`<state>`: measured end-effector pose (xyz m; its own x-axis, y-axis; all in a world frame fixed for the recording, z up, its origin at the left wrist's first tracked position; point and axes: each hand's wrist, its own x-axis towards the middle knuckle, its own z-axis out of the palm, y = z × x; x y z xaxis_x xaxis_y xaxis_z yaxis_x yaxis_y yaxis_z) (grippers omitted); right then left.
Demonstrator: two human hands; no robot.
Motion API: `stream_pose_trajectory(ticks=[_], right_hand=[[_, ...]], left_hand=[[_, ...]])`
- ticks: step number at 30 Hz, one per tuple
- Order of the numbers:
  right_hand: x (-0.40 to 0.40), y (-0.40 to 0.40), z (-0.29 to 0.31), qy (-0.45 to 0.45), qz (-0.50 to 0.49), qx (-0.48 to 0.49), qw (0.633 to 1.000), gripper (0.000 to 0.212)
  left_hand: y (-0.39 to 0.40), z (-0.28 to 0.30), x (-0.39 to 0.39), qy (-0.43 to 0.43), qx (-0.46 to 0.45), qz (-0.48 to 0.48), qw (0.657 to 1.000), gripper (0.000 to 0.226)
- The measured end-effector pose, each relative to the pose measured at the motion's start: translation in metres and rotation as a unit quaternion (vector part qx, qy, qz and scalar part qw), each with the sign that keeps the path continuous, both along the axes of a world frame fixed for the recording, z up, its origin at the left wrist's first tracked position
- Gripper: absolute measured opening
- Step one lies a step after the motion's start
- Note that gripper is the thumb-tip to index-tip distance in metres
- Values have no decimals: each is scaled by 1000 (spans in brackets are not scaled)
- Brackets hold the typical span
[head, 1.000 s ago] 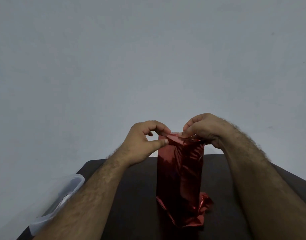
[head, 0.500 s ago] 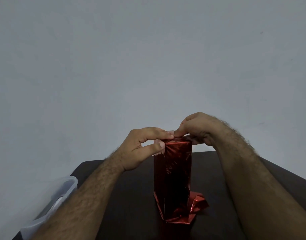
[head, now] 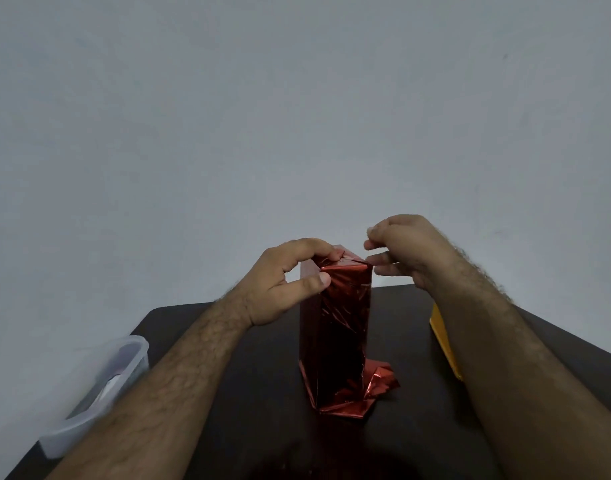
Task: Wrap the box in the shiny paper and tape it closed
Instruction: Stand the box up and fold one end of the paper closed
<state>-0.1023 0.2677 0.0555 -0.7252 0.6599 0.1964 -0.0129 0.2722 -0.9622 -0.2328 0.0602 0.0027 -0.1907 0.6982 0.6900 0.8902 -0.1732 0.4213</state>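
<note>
A tall box wrapped in shiny red paper (head: 335, 334) stands upright on the dark table (head: 248, 393). Loose crumpled paper (head: 373, 386) spreads out at its base on the right. My left hand (head: 283, 282) grips the box's top left, with fingers over the folded top flap and the thumb pressed on the front face. My right hand (head: 404, 251) hovers just right of the top corner. Its fingers are loosely curled and point at the box, and one fingertip is at the top right edge. I see nothing in it.
A clear plastic container (head: 99, 386) sits at the table's left edge. A flat yellow object (head: 444, 344) lies on the right, partly hidden behind my right forearm. A plain grey wall rises behind the table.
My right hand has come off the folded top and drawn back to the right. My left hand's fingers have slid over the top flap and now hold it down alone.
</note>
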Motion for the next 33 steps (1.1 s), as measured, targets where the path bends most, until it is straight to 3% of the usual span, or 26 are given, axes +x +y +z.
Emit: stream_pose_trajectory(ticks=[3, 7, 10, 14, 18, 24, 28, 33], right_hand=[[5, 25, -20, -44, -124, 129, 983, 12], [22, 48, -37, -232, -217, 276, 907, 12], [47, 60, -48, -324, -248, 294, 864, 8], [87, 73, -58, -407, -274, 276, 827, 18], [105, 72, -61, -461, -215, 177, 842, 22], [111, 78, -65, -348, -228, 37, 909, 28], [106, 76, -60, -360, -201, 3, 911, 32], [98, 73, -56, -346, -224, -24, 911, 21]], left_hand=[[2, 0, 3, 3, -9, 6, 1000, 35], [4, 1, 9, 63, -45, 61, 995, 41], [4, 2, 14, 76, -58, 76, 992, 50], [7, 2, 15, 76, -59, 83, 992, 53], [7, 1, 13, 68, -55, 88, 992, 52], [7, 0, 16, 56, -33, 80, 995, 50], [7, -1, 17, 58, -33, 76, 995, 52], [10, -3, 15, 64, -36, 77, 994, 55]])
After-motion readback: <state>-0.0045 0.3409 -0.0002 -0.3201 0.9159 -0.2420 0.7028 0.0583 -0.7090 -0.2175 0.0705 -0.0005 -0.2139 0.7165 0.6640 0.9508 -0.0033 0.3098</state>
